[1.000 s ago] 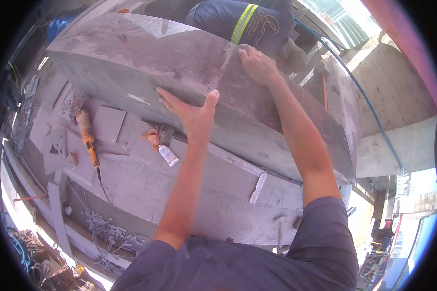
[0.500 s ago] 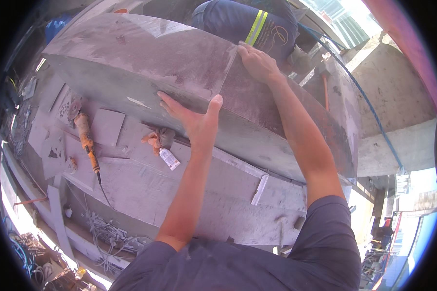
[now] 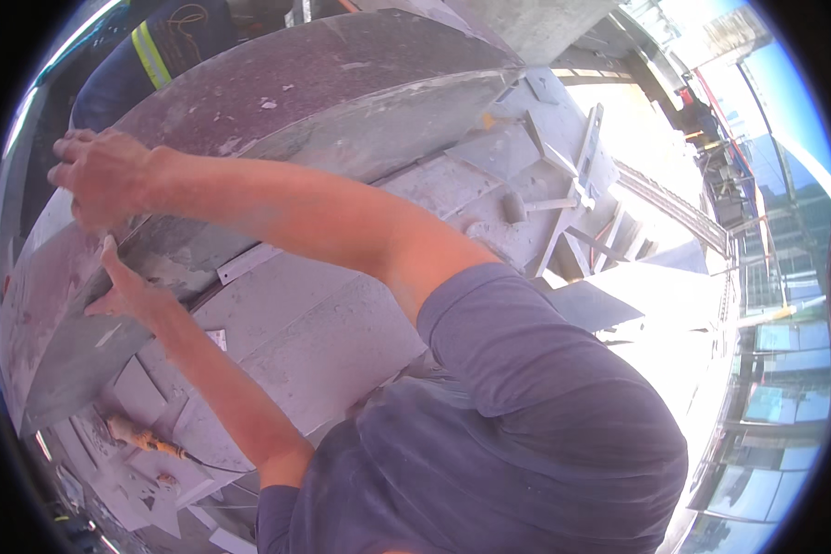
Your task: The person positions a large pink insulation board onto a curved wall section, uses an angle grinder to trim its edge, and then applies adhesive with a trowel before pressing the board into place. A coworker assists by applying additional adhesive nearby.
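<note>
A long, dusty slab-clad block [image 3: 295,78] with a purplish-grey top and a grey side face curves across the upper left. My right hand [image 3: 106,175] is at its top toward the far left edge, fingers bent and apart, with nothing visible in it. Against the near side lies my left hand [image 3: 129,291], thumb raised and fingers spread; the forearm crosses over the work surface. Both hands touch or nearly touch the block, and part of the right palm's contact is hidden.
An orange angle grinder [image 3: 148,436] with a cord lies at lower left. A mallet [image 3: 531,205], a long metal bar [image 3: 589,143] and several offcuts lie at right. Another person's dark clothing with a reflective stripe [image 3: 150,55] shows behind the block.
My view has swung to the right, so the block and both hands now appear farther left. My right hand's fingers are more bent, and the hands appear closer together.
</note>
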Available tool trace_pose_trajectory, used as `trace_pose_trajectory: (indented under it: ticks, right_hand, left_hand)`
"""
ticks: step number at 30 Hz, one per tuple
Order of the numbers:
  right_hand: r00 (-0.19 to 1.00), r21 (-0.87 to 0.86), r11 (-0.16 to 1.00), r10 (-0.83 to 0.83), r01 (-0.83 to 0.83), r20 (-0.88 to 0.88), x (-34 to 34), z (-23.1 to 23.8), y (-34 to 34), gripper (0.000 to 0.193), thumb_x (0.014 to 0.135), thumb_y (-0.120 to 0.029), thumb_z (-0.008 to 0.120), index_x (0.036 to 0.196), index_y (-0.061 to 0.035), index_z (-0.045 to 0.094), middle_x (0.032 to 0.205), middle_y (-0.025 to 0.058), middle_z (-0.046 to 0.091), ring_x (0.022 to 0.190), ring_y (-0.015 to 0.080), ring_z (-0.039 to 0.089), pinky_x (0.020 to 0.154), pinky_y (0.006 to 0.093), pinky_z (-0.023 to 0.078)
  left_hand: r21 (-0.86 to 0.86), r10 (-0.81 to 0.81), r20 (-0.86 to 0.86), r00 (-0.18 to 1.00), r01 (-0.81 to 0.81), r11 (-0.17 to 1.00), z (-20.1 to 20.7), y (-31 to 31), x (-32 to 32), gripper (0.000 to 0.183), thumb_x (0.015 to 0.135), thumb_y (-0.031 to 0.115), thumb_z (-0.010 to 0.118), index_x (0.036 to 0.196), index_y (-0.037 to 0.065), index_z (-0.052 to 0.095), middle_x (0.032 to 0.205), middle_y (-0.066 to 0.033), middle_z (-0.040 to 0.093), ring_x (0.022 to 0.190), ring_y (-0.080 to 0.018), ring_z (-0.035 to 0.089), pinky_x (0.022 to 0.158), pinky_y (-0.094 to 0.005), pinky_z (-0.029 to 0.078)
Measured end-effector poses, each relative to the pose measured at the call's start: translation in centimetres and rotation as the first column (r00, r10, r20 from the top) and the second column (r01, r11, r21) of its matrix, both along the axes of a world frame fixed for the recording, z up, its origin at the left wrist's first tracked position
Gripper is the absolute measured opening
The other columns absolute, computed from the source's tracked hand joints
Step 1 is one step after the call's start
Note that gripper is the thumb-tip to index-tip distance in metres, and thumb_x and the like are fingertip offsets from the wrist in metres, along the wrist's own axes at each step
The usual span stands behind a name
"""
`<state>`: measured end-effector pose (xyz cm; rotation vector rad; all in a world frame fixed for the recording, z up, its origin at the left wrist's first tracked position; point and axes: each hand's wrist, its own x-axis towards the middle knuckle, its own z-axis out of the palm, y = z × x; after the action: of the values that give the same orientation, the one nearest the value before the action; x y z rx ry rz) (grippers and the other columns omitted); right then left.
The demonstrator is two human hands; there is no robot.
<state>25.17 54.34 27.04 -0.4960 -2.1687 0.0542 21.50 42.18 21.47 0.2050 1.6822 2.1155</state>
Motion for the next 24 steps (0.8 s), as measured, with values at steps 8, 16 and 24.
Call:
trace_pose_trajectory:
  ticks: [8, 16, 24]
  right_hand:
    - [0.927, -0.254, 0.953, -0.236, 0.163, -0.290, 28.3, -6.9, -15.2, 0.032, 0.089, 0.000, 0.069, 0.120, -0.0078, 0.074, 0.119, 0.0090, 0.075, 0.106, 0.0310, 0.070, 0.089, 0.0437, 0.060]
    - [0.115, -0.193, -0.007, -0.783, 0.981, 0.612, 70.4, -24.2, -19.1, 0.042, 0.095, -0.010, 0.064, 0.135, -0.0035, 0.072, 0.131, 0.0218, 0.073, 0.123, 0.0495, 0.063, 0.102, 0.0561, 0.054]
    - [0.046, -0.044, 0.016, -0.235, 0.999, 0.971, 83.4, -30.7, -19.1, 0.052, 0.093, -0.023, 0.081, 0.142, -0.0209, 0.063, 0.159, 0.0067, 0.058, 0.152, 0.0384, 0.049, 0.119, 0.0658, 0.044]
  left_hand:
    - [-0.397, -0.373, -0.892, 0.256, -0.047, 0.917, -7.5, -0.8, -7.6, 0.059, 0.100, 0.034, 0.071, 0.147, 0.001, 0.060, 0.134, -0.0164, 0.073, 0.128, -0.0302, 0.069, 0.110, -0.0449, 0.054]
    - [0.059, -0.114, -0.316, 0.942, 0.140, 0.988, -1.5, 0.4, -1.7, 0.101, 0.089, 0.024, 0.092, 0.165, -0.001, 0.030, 0.163, -0.0169, 0.042, 0.147, -0.0292, 0.047, 0.123, -0.0456, 0.041]
    - [-0.153, -0.068, -0.933, 0.353, -0.219, 0.964, 3.5, -2.3, -2.0, 0.044, 0.105, 0.016, 0.063, 0.146, 0.002, 0.063, 0.151, -0.0264, 0.060, 0.138, -0.0418, 0.059, 0.118, -0.0479, 0.044]
